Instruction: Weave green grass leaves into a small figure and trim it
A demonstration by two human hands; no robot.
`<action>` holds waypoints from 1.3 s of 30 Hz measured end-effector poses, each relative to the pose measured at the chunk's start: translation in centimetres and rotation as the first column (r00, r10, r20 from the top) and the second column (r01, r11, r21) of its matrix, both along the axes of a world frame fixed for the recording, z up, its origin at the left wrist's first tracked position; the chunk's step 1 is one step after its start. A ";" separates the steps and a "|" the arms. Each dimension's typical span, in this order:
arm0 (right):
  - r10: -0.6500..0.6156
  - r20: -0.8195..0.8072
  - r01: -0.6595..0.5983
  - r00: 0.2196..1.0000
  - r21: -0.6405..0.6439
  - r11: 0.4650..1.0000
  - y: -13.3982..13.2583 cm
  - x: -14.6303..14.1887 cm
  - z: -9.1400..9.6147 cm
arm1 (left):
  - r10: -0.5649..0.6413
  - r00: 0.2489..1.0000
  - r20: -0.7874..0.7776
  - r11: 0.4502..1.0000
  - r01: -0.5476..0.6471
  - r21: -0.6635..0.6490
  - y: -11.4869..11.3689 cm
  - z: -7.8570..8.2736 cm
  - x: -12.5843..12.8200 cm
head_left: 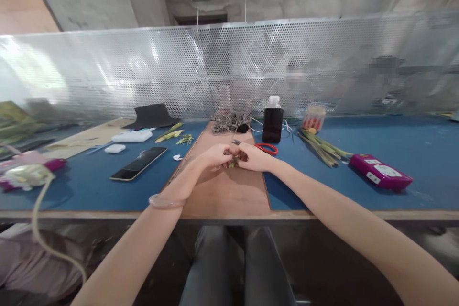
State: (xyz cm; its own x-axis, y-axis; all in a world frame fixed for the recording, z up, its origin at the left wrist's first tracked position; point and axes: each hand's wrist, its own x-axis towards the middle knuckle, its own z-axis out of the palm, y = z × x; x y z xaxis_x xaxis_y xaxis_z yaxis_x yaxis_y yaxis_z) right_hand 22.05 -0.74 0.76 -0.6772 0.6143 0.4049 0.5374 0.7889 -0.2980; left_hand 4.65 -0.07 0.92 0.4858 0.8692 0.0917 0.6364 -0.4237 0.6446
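Observation:
My left hand (pixel 217 157) and my right hand (pixel 253 157) meet over a brown board (pixel 229 196) in front of me. Both have their fingers pinched round a small green plant piece (pixel 234 162), whose shape is mostly hidden by the fingers. Just beyond my right hand lies a pair of scissors (pixel 268 148) with red handles, blades pointing left. A loose tangle of grey string (pixel 227 124) sits at the board's far end, with a small black lump (pixel 243 128) at its right side.
Right: dark bottle (pixel 272 125), jar (pixel 314 117), green stalks (pixel 321 149), purple box (pixel 380 172). Left: phone (pixel 138 164), white earbud case (pixel 115 148), loose earbud (pixel 177 158), leaf scraps (pixel 169 135), black sheet (pixel 154 115). A perforated metal screen (pixel 179 67) closes off the back.

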 end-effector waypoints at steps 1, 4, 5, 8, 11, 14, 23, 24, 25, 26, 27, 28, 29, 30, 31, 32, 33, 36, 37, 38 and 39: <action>0.010 0.012 -0.011 1.000 0.044 0.999 0.0 -0.1 0.0 | -0.014 1.000 0.001 1.000 0.014 -0.009 0.0 0.1 0.0; 0.038 0.072 -0.048 0.997 0.141 0.989 0.2 -0.2 0.0 | -0.060 0.998 -0.004 0.998 0.060 -0.028 -0.2 0.4 0.0; 0.044 0.094 -0.058 0.995 0.156 0.986 0.2 -0.2 0.1 | -0.070 0.997 -0.009 0.997 0.070 -0.030 -0.3 0.4 0.0; 0.033 0.145 -0.058 0.989 0.173 0.983 0.2 -0.1 0.3 | -0.068 0.997 -0.046 0.998 0.068 -0.002 -0.5 0.6 0.0; 0.013 0.176 -0.044 0.984 0.174 0.984 0.0 0.1 0.6 | -0.067 0.993 -0.100 0.996 0.072 0.052 -0.6 0.6 -0.1; 0.014 0.200 -0.053 0.980 0.190 0.980 -0.2 0.2 0.8 | -0.085 0.988 -0.129 0.992 0.096 0.077 -0.4 0.7 -0.2; 0.087 0.229 -0.155 0.969 0.301 0.941 0.2 0.3 0.5 | -0.096 0.980 -0.177 0.990 0.112 0.086 -0.1 0.5 -0.5; 0.075 0.238 -0.147 0.968 0.300 0.943 0.2 0.3 0.5 | -0.085 0.980 -0.182 0.990 0.104 0.099 -0.1 0.5 -0.5; 0.060 0.251 -0.136 0.966 0.297 0.945 0.2 0.3 0.5 | -0.072 0.980 -0.188 0.989 0.095 0.115 -0.2 0.6 -0.5; 0.042 0.266 -0.122 0.963 0.293 0.948 0.2 0.3 0.5 | -0.059 0.979 -0.195 0.987 0.087 0.134 -0.3 0.6 -0.4; 0.023 0.281 -0.107 0.960 0.288 0.952 0.1 0.4 0.6 | -0.047 0.978 -0.202 0.985 0.078 0.153 -0.4 0.7 -0.3; 0.004 0.295 -0.091 0.955 0.284 0.955 0.0 0.4 0.6 | -0.035 0.977 -0.209 0.983 0.072 0.169 -0.5 0.7 -0.3; -0.011 0.306 -0.079 0.952 0.281 0.957 0.0 0.3 0.7 | -0.026 0.976 -0.217 0.981 0.067 0.183 -0.6 0.8 -0.2; -0.021 0.311 -0.070 0.950 0.279 0.958 -0.1 0.3 0.7 | -0.016 0.974 -0.225 0.978 0.061 0.197 -0.6 0.8 -0.1; -0.025 0.311 -0.065 0.950 0.277 0.959 -0.2 0.3 0.7 | -0.003 0.973 -0.232 0.976 0.053 0.211 -0.7 0.9 -0.1; -0.024 0.305 -0.065 0.952 0.276 0.959 -0.3 0.2 0.7 | 0.011 0.972 -0.237 0.973 0.044 0.227 -0.7 0.9 -0.1; -0.016 0.295 -0.068 0.956 0.274 0.959 -0.4 0.1 0.7 | 0.022 0.971 -0.239 0.970 0.037 0.242 -0.7 0.9 0.0; 0.013 0.262 -0.084 0.965 0.263 0.961 -0.4 -0.2 0.7 | 0.042 0.970 -0.241 0.960 0.028 0.280 -0.5 0.7 0.0; 0.018 0.258 -0.087 0.966 0.259 0.962 -0.4 -0.3 0.7 | 0.046 0.969 -0.242 0.957 0.026 0.288 -0.5 0.7 0.0; 0.020 0.255 -0.088 0.967 0.257 0.962 -0.3 -0.4 0.7 | 0.052 0.968 -0.244 0.955 0.024 0.297 -0.4 0.6 0.0; 0.020 0.254 -0.088 0.967 0.259 0.962 -0.2 -0.4 0.6 | 0.058 0.968 -0.245 0.952 0.021 0.306 -0.4 0.6 0.0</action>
State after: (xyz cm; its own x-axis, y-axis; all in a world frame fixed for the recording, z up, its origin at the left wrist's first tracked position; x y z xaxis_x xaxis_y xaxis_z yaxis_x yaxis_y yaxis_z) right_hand 21.63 -0.97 1.39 -0.8056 0.4673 0.3641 0.5219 0.8507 0.0629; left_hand 4.67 -0.44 1.50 0.5110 0.8279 0.2311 0.7691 -0.5605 0.3072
